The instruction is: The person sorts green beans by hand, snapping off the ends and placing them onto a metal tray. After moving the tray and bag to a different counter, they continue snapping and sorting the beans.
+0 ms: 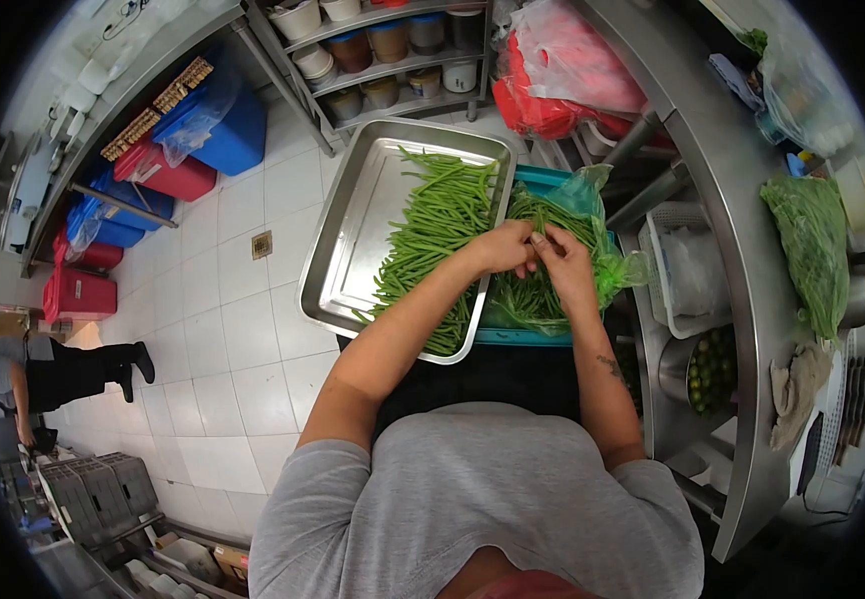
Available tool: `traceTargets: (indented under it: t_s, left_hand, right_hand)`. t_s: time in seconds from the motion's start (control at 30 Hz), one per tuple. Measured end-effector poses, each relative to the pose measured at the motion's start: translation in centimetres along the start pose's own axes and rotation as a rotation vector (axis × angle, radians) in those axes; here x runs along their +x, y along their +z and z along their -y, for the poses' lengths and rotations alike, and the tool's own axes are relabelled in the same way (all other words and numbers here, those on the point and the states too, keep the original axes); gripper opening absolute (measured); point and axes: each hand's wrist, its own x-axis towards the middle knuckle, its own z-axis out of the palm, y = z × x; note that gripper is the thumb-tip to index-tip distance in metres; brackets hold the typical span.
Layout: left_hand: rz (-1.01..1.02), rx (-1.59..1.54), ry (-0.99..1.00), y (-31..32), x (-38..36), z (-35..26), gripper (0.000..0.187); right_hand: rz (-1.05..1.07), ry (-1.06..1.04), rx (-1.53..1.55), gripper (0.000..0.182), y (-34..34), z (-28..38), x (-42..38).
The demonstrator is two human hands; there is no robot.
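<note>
Left hand [508,248], right hand [565,264]: two closed pinches (contents unclear) above one bag [614,272], beside one tray [358,225]

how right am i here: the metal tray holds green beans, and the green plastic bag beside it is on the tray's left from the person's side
Not quite: the head view shows the green plastic bag on the tray's right, not its left. The metal tray does hold green beans.

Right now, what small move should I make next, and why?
Perhaps bring your left hand over the metal tray and release any bean it holds: it meets your right hand above the bagged beans, while the tray already carries a bean pile.
</note>
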Motion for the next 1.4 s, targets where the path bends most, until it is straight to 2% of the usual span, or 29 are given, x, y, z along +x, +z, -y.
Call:
traceTargets:
  t_s: [0.07,0.1,0.2,0.33,0.43,0.57,0.63,0.77,0.87,0.9,1.0,1.1,1.23,1.33,1.37,1.4]
  left_hand:
    - [0.024,-0.054,-0.028,0.2,0.1,0.2,0.019]
    - [-0.012,-0.113,-0.019,0.5,-0.2,-0.2,0.019]
    - [-0.175,0.025,-0.125,2.0,-0.9,-1.4,0.02]
    - [-0.362,0.43,0.171,2.9,-1.0,0.1,0.024]
    - [-0.463,0.679,0.205,3.1,-1.1,-0.2,0.024]
    - [-0.407,0.722,0.085,3.0,-1.5,-1.3,0.024]
    - [-0.302,0.746,0.072,2.0,-1.6,-1.6,0.029]
    - [-0.399,0.265,0.087,-0.5,-0.8,-0.7,0.043]
    - [-0.364,0.259,0.161,-0.3,-0.3,0.2,0.036]
    - [-0.241,0.199,0.137,-0.5,-0.3,0.0,0.029]
    - [-0.248,-0.071,0.138,-0.9,0.3,0.8,0.022]
    - [-0.355,0.12,0.139,-2.1,0.5,0.6,0.019]
    - [-0.341,0.157,0.347,-0.2,0.0,-0.2,0.018]
    - [-0.189,0.214,0.205,0.1,0.0,-0.7,0.019]
    - [-0.183,0.104,0.177,-0.2,0.6,0.3,0.016]
    - [-0.182,0.148,0.185,-0.3,0.6,0.1,0.016]
  right_hand:
    - [-0.024,0.062,0.019,0.033,-0.1,-0.7,0.4]
    - [-0.034,0.055,0.009,0.031,0.0,-0.8,0.5]
    - [-0.037,0.04,0.002,0.026,-0.1,-1.1,0.4]
    - [0.023,-0.027,-0.028,0.021,-1.4,-2.1,0.8]
    - [0.06,-0.048,-0.008,0.018,-1.5,-2.0,1.2]
    - [0.156,0.055,0.126,0.014,-1.3,-0.7,1.3]
    - [0.141,0.035,-0.053,0.014,-1.6,-1.2,1.5]
    - [0.122,-0.034,-0.296,0.014,-2.1,0.6,0.9]
    - [0.236,-0.058,-0.307,0.016,-2.5,1.2,1.0]
    - [0.238,-0.043,-0.321,0.016,-2.5,1.7,0.9]
    - [0.233,-0.016,-0.363,0.016,-2.8,2.5,0.7]
    - [0.229,-0.015,-0.396,0.017,-3.7,2.0,0.8]
    - [0.259,-0.043,-0.395,0.017,-3.7,1.5,1.0]
    - [0.294,-0.036,-0.431,0.017,-3.6,1.7,1.2]
    - [0.308,-0.025,-0.451,0.017,-3.7,1.9,1.2]
    - [0.316,-0.022,-0.47,0.017,-3.7,2.1,1.2]
